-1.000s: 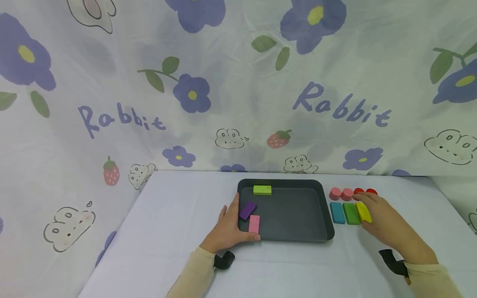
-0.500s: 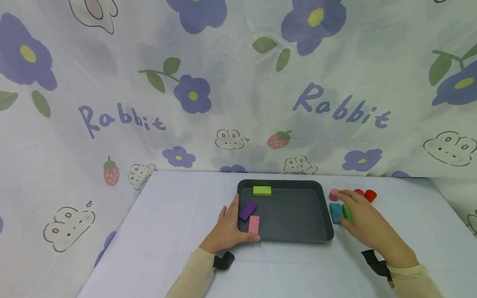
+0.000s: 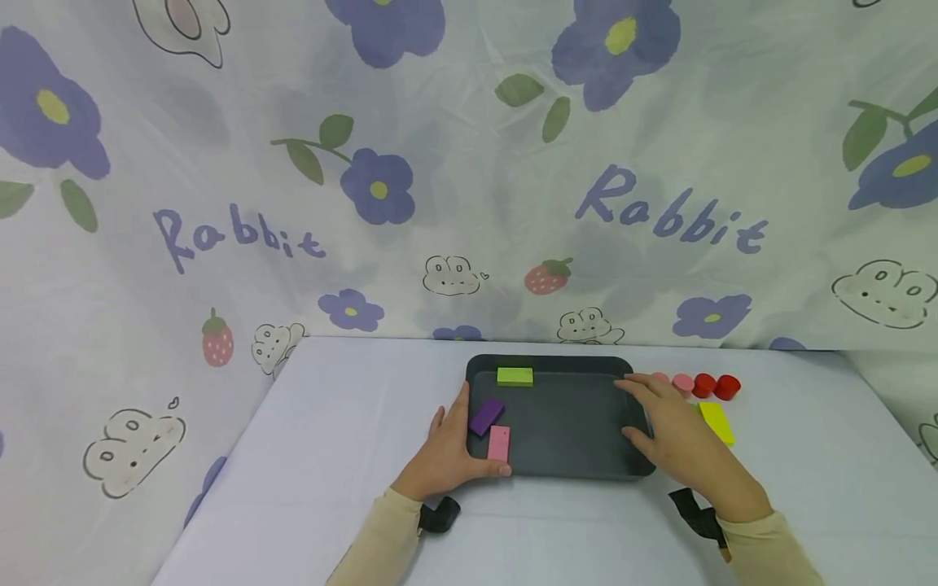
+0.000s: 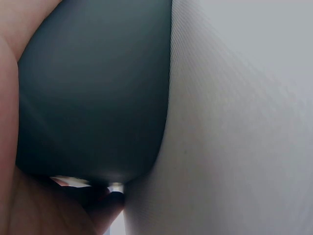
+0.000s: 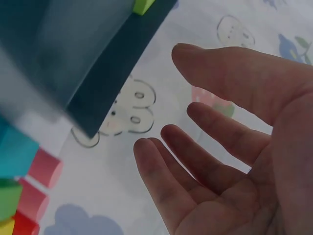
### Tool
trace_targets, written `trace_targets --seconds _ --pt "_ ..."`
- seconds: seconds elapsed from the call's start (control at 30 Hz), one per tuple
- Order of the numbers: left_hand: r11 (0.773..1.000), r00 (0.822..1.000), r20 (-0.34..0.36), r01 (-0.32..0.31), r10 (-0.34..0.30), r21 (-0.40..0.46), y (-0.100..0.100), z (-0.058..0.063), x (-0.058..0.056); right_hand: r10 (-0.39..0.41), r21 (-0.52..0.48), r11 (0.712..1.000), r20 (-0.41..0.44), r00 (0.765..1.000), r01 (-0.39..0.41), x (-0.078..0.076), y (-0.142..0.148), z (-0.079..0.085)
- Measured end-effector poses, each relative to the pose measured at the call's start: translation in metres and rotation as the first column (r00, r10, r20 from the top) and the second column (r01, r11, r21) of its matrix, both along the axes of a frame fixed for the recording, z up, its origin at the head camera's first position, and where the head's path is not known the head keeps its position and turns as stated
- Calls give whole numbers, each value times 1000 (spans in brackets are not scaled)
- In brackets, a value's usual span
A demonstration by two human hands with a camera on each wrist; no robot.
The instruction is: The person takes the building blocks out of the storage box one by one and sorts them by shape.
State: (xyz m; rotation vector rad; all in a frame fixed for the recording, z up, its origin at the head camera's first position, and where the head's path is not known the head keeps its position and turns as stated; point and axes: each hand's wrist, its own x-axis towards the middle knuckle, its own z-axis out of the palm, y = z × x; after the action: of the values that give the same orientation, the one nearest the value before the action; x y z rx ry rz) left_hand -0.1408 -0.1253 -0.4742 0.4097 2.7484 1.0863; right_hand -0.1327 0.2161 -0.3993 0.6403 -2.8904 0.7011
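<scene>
A dark grey baking tray (image 3: pixel 572 471) lies on the white table. My left hand (image 3: pixel 443 460) holds its near left corner, thumb along the front rim and fingers along the left side; the left wrist view shows the tray wall (image 4: pixel 98 98) close up against the hand. Inside are a lime green block (image 3: pixel 515 377), a purple block (image 3: pixel 487 417) and a pink block (image 3: pixel 499 443). My right hand (image 3: pixel 681 435) hovers over the tray's right edge, fingers spread and holding nothing. Behind it sit a yellow block (image 3: pixel 716 423), a green block (image 5: pixel 9 199) and a blue block (image 5: pixel 17 152).
Right of the tray stand pink cylinders (image 3: pixel 683 385) and red cylinders (image 3: pixel 727 387) in a row. A patterned cloth (image 3: pixel 454 203) hangs behind the table (image 3: pixel 352 391).
My right hand has moved left, from above the yellow block, past the green and blue blocks, to the tray's right edge. The yellow block is uncovered again. My left hand stays put.
</scene>
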Motion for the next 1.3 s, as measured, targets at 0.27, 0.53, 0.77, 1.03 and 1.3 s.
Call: trace_targets --seconds 0.27,0.53,0.77,1.03,1.3 --pt "1000 1000 4 0 0 5 -1 0 1 27 -21 999 -1 1000 -27 -3 -22 -2" --pt "1000 1000 -2 0 0 -2 -1 1 1 43 -13 999 11 999 -43 -6 -45 -13" --pt "1000 1000 -9 7 -7 5 0 3 1 50 -16 999 11 999 -50 -6 -59 -17" --pt "1000 1000 -19 14 -14 -12 -1 1 0 30 -59 998 25 999 -29 -6 -80 -23" --pt "1000 1000 -26 18 -18 -10 -1 4 1 40 -93 995 72 997 -33 -6 -103 -27"
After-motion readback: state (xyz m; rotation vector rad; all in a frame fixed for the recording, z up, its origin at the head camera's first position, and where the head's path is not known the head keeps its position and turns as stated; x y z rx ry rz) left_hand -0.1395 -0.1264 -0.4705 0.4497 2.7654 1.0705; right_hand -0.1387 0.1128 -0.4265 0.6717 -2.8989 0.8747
